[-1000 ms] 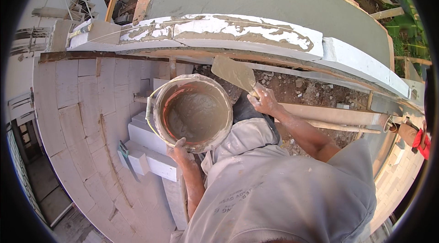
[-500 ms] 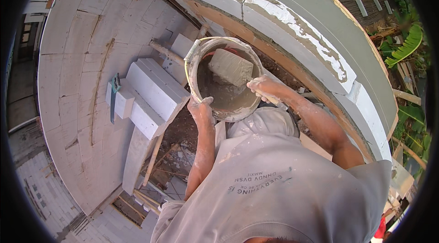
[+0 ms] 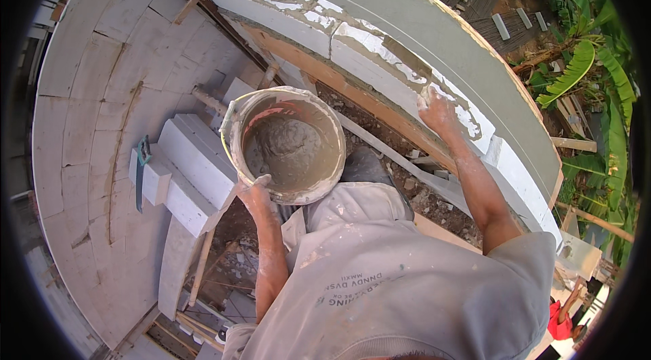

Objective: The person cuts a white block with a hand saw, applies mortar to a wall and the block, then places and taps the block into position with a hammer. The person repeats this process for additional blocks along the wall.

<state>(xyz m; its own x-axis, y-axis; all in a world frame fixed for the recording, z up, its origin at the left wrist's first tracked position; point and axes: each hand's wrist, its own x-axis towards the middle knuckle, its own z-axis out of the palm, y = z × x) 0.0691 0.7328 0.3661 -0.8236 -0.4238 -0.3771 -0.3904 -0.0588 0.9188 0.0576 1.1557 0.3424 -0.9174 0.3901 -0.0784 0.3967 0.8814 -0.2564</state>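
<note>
My left hand (image 3: pixel 254 192) grips the near-left rim of a bucket (image 3: pixel 330 180), which is crusted with dried mortar. Wet grey mortar (image 3: pixel 291 150) lies inside it, with a hollow in its surface. Out to the right, my right hand (image 3: pixel 437 110) is closed round the handle of a trowel. The trowel's blade (image 3: pixel 405 58) lies over the top of a curved wall of white blocks (image 3: pixel 380 65), where patches of mortar are spread. How much mortar the blade carries, I cannot tell.
Left of the bucket, stacked white blocks (image 3: pixel 196 156) bear a handsaw (image 3: pixel 141 170) with a green handle. A taut string (image 3: pixel 468 75) runs above a grey slab (image 3: pixel 407 7) beyond the wall. Rubble (image 3: pixel 424 207) covers the ground below. A person in red (image 3: pixel 560 319) is at lower right.
My right hand has carried the trowel from inside the bucket across to the wall top at the right. The left hand still grips the bucket, now lower and further left in view.
</note>
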